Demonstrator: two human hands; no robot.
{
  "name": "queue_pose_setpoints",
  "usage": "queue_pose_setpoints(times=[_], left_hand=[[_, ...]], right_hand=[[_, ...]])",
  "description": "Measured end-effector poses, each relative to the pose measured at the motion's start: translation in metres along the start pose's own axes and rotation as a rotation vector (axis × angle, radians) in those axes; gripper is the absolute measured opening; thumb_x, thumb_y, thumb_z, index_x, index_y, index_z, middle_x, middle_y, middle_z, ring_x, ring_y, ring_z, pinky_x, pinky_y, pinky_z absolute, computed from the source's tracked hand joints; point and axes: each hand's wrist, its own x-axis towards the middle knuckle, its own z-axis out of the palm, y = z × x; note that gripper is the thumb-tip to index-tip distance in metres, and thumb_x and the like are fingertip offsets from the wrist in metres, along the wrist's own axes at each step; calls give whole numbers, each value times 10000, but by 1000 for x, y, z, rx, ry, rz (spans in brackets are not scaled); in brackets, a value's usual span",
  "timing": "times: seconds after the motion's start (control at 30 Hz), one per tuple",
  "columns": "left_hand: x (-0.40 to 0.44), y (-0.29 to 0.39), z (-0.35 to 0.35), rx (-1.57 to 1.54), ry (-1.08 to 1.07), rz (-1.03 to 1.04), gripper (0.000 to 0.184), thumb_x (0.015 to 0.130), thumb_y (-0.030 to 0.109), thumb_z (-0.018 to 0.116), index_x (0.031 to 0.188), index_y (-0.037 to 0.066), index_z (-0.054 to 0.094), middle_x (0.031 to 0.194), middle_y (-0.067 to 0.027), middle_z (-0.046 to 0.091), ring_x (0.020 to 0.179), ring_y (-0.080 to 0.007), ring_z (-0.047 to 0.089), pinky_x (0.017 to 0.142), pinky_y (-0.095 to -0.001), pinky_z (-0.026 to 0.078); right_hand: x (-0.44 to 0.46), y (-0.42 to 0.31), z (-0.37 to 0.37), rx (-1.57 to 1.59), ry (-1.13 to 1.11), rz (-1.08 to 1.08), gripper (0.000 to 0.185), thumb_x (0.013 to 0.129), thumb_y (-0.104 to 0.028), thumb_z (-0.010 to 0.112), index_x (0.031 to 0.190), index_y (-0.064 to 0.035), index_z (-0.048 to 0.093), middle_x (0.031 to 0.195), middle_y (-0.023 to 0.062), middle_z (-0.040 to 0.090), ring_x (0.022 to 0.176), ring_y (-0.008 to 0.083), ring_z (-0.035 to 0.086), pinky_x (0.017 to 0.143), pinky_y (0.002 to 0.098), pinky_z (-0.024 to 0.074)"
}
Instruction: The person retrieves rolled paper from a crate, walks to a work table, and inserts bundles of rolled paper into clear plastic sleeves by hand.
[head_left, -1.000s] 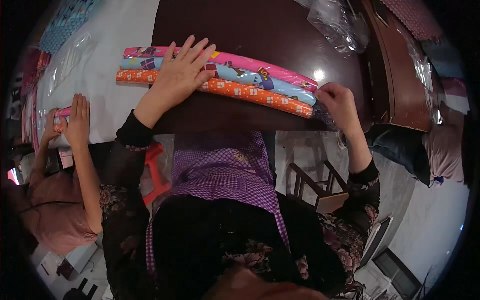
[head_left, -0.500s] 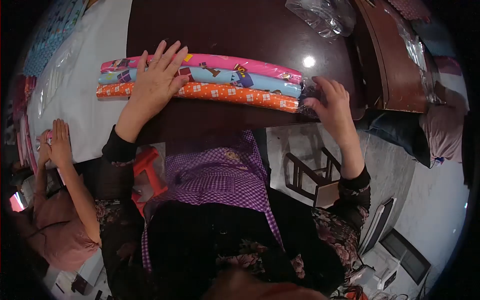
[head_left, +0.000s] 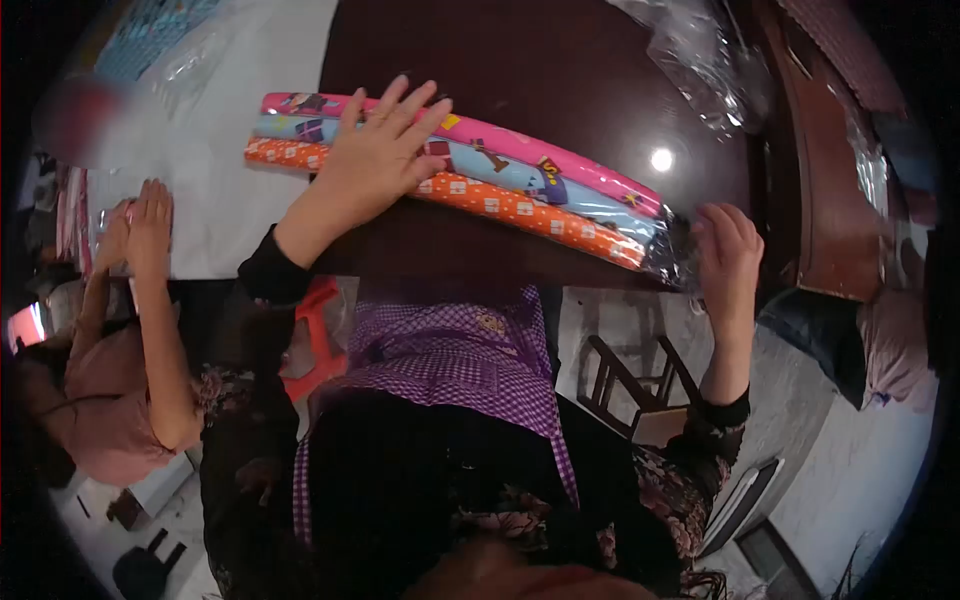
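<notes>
Three patterned rolls lie side by side on the dark brown table (head_left: pixel 500 60): a pink roll (head_left: pixel 600 180), a light blue roll (head_left: pixel 510 176) and an orange roll (head_left: pixel 540 218). My left hand (head_left: pixel 380 155) rests across them left of their middle, fingers spread. Clear plastic film (head_left: pixel 672 250) sticks out past the rolls' right end. Beside that film is my right hand (head_left: pixel 728 250), its fingers bent and close together at the film's edge; whether they pinch any film is hidden.
Crumpled clear plastic (head_left: pixel 695 65) lies at the table's back right. At the left, a co-worker's hands (head_left: pixel 148 225) are over a white surface (head_left: pixel 240 220). A dark wooden stool (head_left: pixel 640 400) and a red stool (head_left: pixel 315 340) stand below the table edge.
My right hand has moved from the rolls' right end out to the right and a little down. The whole view has shifted. My left hand stays on the rolls.
</notes>
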Motion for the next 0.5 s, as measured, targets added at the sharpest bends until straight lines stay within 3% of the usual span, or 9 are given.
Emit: queue_pose_setpoints(times=[0.07,0.2,0.5], left_hand=[[-1,0,-2,18,-6,13,603,914,457,514,1424,155,403,1482,-83,375,1396,-303,295,1090,-590,218],[-4,-1,1,-61,-5,-19,612,933,463,490,1444,147,373,1526,-101,306,1420,-330,243,1102,-589,187],[-6,-5,1,-104,104,6,598,936,485,475,1397,106,438,1445,-132,409,1380,-354,310,1075,-600,240]], right_hand=[[2,-11,-1,29,-10,-1,233,811,-96,656,1039,-50,642,1032,109,621,1043,281,557,919,393,372],[10,-33,4,78,-135,-56,149,810,-81,653,949,-34,629,938,98,604,921,288,548,864,375,377],[2,-39,9,166,-284,0,102,758,-51,701,824,-12,633,801,90,588,823,273,540,844,379,373]])
